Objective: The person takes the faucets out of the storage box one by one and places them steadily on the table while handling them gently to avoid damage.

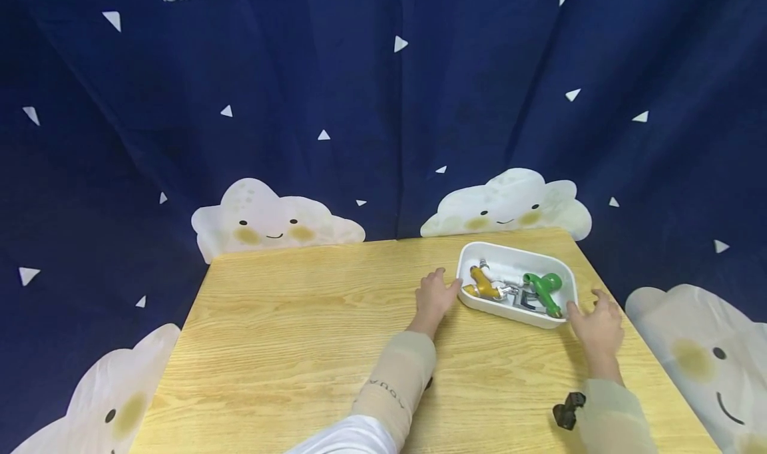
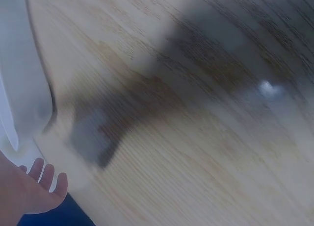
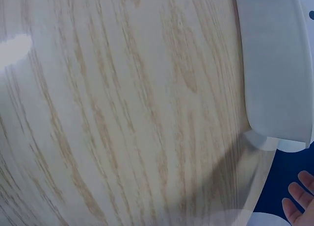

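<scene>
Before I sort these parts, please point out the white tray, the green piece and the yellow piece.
White tray (image 1: pixel 506 311): head view, its outer near wall.
Green piece (image 1: pixel 544 293): head view, middle of its body.
Yellow piece (image 1: pixel 485 285): head view, middle of its body.

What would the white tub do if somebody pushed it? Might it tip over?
The white tub probably won't tip easily, since it looks wide and low. It may slide, because the table looks smooth and shiny. The green part could shift inside, as nothing seems to fasten it.
</scene>
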The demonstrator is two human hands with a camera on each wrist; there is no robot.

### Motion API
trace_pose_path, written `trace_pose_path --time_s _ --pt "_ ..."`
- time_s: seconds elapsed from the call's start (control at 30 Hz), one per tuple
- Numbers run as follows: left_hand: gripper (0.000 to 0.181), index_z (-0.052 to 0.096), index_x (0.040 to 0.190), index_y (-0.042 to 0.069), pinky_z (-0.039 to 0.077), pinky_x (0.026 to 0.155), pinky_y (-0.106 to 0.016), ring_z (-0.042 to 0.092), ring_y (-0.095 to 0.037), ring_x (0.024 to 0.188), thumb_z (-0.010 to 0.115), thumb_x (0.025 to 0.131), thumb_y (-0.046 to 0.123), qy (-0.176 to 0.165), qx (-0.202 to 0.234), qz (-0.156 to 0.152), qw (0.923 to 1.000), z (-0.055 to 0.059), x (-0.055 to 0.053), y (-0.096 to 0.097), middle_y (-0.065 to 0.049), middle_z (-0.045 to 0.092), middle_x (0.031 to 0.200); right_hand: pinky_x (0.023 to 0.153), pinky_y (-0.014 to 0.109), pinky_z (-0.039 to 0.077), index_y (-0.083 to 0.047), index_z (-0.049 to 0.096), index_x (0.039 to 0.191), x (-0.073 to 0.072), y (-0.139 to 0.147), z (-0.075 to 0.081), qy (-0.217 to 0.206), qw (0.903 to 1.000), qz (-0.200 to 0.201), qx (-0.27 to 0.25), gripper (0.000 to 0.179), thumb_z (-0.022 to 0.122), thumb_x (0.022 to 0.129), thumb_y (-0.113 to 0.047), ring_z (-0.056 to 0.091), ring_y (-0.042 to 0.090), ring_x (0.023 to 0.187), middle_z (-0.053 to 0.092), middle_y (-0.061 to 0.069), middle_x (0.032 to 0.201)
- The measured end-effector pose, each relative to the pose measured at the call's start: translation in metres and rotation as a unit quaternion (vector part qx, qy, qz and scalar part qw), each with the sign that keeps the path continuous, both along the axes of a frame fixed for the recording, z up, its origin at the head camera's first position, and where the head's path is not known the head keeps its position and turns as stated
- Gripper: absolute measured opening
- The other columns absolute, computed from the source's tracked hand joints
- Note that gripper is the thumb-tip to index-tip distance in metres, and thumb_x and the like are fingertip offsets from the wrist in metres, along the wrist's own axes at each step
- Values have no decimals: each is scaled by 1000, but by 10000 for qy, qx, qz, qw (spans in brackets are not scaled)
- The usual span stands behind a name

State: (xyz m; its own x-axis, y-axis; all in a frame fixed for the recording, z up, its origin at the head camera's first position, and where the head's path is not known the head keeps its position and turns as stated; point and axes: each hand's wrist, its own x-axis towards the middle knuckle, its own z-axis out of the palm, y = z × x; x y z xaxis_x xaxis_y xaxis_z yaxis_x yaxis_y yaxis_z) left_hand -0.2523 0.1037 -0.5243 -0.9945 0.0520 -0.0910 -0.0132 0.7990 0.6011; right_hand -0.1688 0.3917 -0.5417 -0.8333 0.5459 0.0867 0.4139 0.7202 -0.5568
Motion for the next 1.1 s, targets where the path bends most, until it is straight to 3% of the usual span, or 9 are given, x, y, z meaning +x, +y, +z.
trace_pose_path --time_s 0.43,0.87,1.1 --pt "57 48 131 15 40 93 -45 49 -26 115 49 87 51 -360 174 71 9992 -1 3 19 -7 54 125 80 59 37 3 26 138 0 -4 -4 -563 9981 135 -209 70 45 88 -42 41 49 107 41 32 121" --pt "51 51 127 14 45 85 -43 54 -26 106 55 87 46 -281 11 6 9996 -7 3 25 -7 59 116 77 59 39 2 24 139 1 -7 -9 -835 9954 207 -427 71 42 87 -42 42 51 107 41 33 121" --pt "44 54 121 15 46 78 -42 56 -26 97 56 87 43 -244 -146 -28 9996 -5 5 27 -8 62 106 73 55 40 -2 27 139 -2 -7 -12 -817 9951 195 -530 63 41 88 -35 47 45 101 45 29 113"
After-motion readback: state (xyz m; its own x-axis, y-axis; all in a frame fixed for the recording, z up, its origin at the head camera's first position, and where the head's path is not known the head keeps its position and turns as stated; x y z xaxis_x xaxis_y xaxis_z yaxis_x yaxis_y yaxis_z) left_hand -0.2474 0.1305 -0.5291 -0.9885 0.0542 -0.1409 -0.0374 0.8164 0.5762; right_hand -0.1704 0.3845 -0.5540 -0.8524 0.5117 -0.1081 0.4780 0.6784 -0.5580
